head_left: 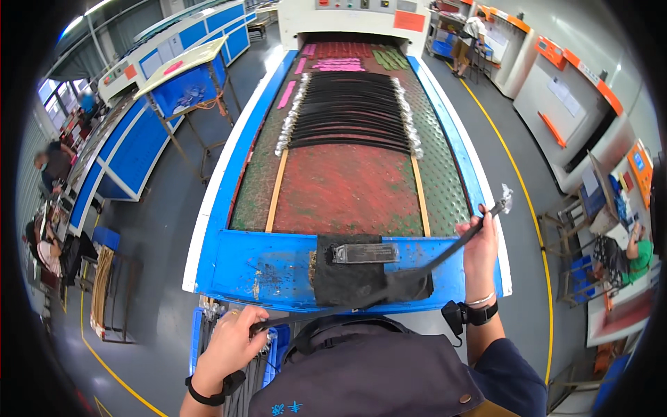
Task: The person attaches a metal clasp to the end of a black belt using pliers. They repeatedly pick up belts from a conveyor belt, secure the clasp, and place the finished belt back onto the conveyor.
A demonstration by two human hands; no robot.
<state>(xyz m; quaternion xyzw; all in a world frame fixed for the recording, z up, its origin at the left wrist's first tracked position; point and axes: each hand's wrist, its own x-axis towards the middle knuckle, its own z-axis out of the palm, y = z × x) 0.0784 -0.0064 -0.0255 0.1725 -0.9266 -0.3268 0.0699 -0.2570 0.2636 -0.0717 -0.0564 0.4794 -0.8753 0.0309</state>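
Note:
I stand at the near end of a long blue conveyor [264,267] with a red and green mesh belt. My right hand [481,240] grips one black strap [417,267] near its silver buckle end, held above the conveyor's right corner. The strap sags down and left toward my left hand [229,344], which holds its other end over a blue crate [274,344] of more straps at my waist. Farther up the belt lie many black straps [347,111] in crosswise rows, silver ends at both sides.
A black pad with a metal plate [361,254] sits on the conveyor's front edge. Pink and green strips [340,64] lie near the oven mouth. Blue benches [139,139] and seated people are at left, a person [625,254] and desks at right, yellow floor lines alongside.

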